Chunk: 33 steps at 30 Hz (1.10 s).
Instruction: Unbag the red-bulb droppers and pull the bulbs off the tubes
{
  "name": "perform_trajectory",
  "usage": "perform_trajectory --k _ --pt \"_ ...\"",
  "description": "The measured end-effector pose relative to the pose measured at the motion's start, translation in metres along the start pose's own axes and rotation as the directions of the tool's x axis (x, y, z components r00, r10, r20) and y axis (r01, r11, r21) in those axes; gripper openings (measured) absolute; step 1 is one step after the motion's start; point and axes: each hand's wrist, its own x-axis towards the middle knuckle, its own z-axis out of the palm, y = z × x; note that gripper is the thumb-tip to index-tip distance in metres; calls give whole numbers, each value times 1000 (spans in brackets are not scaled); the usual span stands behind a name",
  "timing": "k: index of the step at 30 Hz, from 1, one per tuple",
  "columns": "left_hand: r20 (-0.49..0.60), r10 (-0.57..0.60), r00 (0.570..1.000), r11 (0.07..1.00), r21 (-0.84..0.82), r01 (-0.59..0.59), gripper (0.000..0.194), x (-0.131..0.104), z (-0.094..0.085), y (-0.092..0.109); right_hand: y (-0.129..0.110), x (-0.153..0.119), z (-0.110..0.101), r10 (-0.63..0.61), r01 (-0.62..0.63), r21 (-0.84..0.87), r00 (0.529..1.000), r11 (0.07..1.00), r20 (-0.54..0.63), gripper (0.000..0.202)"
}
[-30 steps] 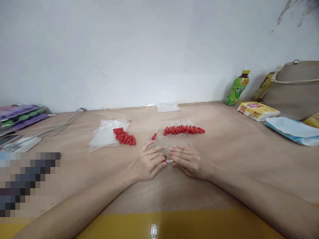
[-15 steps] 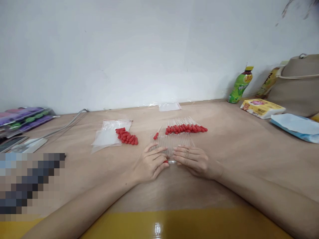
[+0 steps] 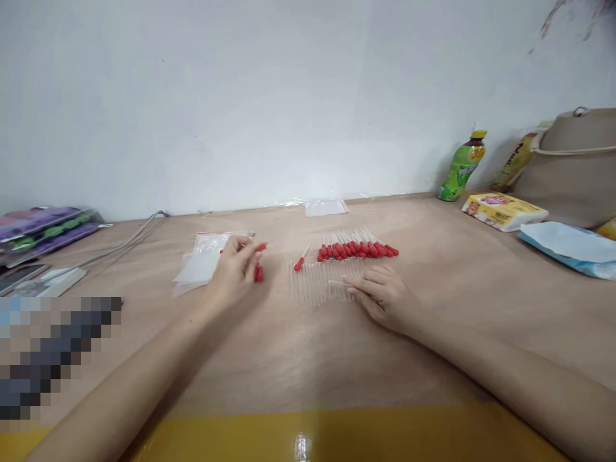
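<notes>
Red rubber bulbs (image 3: 258, 273) lie in a small heap on the pale wooden tabletop (image 3: 457, 301), mostly hidden under the left hand (image 3: 235, 269). That hand's grip is pinched on one red bulb (image 3: 260, 247) at the fingertips, lifted just above the heap. Just left of it lie clear plastic bags (image 3: 202, 263) with a red zip strip.

The right hand (image 3: 382, 295) rests near the middle of the tabletop, its grip closed lightly on one clear glass tube (image 3: 339, 282), which lies on a row of bare glass tubes (image 3: 312, 285) spread side by side; too many and too faint to count. Just beyond that row, one finished dropper (image 3: 301, 258) with a red bulb lies alone, and to its right is a tidy row of finished droppers (image 3: 359, 247), roughly fifteen.

At the far right stand a green drink bottle (image 3: 461, 168) with a yellow cap and a second, yellowish bottle (image 3: 517, 159); their labels are too small to read. Beside them are a yellow tissue pack (image 3: 503, 210), a beige bag (image 3: 572, 167) and a blue packet (image 3: 570, 247). One small clear bag (image 3: 326, 206) lies by the wall. A grey cable (image 3: 129, 240) runs along the far left.
</notes>
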Motion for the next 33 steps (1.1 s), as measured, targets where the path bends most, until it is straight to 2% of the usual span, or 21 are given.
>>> perform_trajectory --k 2,4,6,8,11,16,23,26,28,31,33 --pt "48 -154 987 987 46 152 31 9 -10 -28 -1 1 2 51 -51 -1 999 999 17 27" --pt "158 -312 937 950 54 308 33 16 -20 -55 -1 3 3 101 -101 16 994 995 31 31" --pt "226 -414 882 904 -11 427 38 20 -26 -74 1 6 5 129 -130 25 991 991 25 32" --pt "225 -466 856 864 -93 494 42 22 -29 -85 3 12 9 134 -134 17 991 991 13 30" --pt "230 -482 845 842 -144 519 40 24 -27 -91 5 24 18 136 -135 -30 990 990 23 27" --pt "255 -508 823 823 -139 551 43 20 -18 -95 -1 42 30 164 -153 -130 983 980 85 26" --pt "292 -543 787 805 -83 587 42 10 -10 -102 -14 41 34 174 -133 -281 977 950 125 20" --pt "265 -529 806 837 5 548 39 11 -15 -105 -19 41 36 200 -138 -305 963 942 181 16" --pt "201 -518 832 855 84 512 36 15 -19 -100 -22 42 36 220 -150 -302 952 942 214 16" --pt "61 -461 885 879 168 446 28 20 -18 -73 -28 45 35 249 -181 -272 938 945 240 19" --pt "37 -335 942 934 142 326 25 20 -10 -43 -31 46 34 259 -197 -249 933 948 249 24"
